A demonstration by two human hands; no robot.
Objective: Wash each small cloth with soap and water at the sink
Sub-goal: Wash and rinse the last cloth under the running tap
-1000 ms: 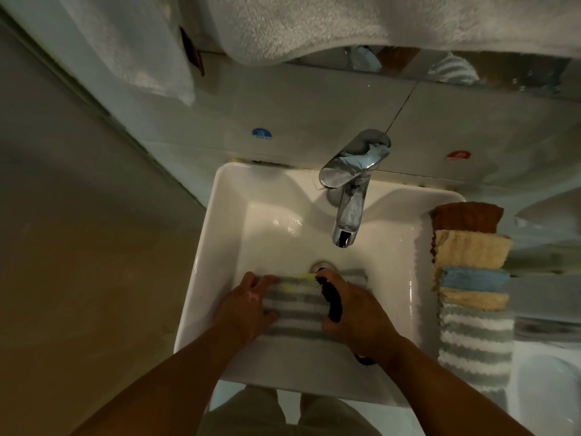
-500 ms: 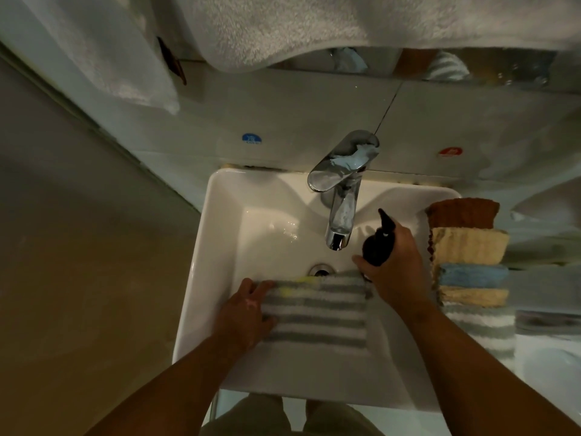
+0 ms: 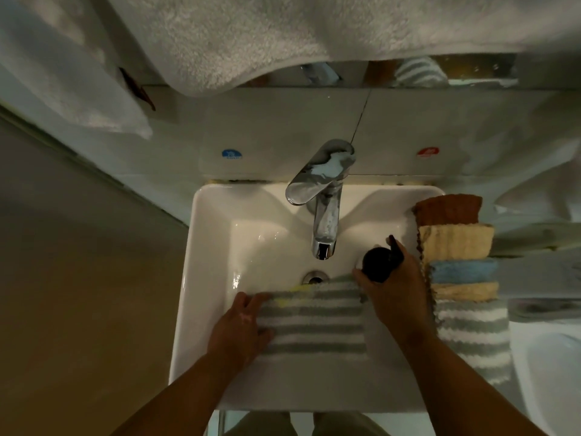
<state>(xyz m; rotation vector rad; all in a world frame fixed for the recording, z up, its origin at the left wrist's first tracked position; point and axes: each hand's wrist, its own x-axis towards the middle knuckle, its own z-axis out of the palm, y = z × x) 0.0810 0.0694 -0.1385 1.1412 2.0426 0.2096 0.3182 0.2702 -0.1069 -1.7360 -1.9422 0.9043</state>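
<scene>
A grey and white striped cloth lies spread flat in the white sink, with a yellow streak of soap along its far edge. My left hand presses flat on the cloth's left edge. My right hand is closed around a small black soap bottle, held upright just beyond the cloth's far right corner and beside the chrome faucet. No water runs from the spout.
A row of folded cloths lies on the sink's right rim: brown, tan, blue, tan, and grey striped. White towels hang above the tiled wall. The drain sits behind the cloth. A brown wall runs on the left.
My right hand lifted the black bottle off the cloth and carried it back and right, toward the faucet. The left hand stayed on the cloth.
</scene>
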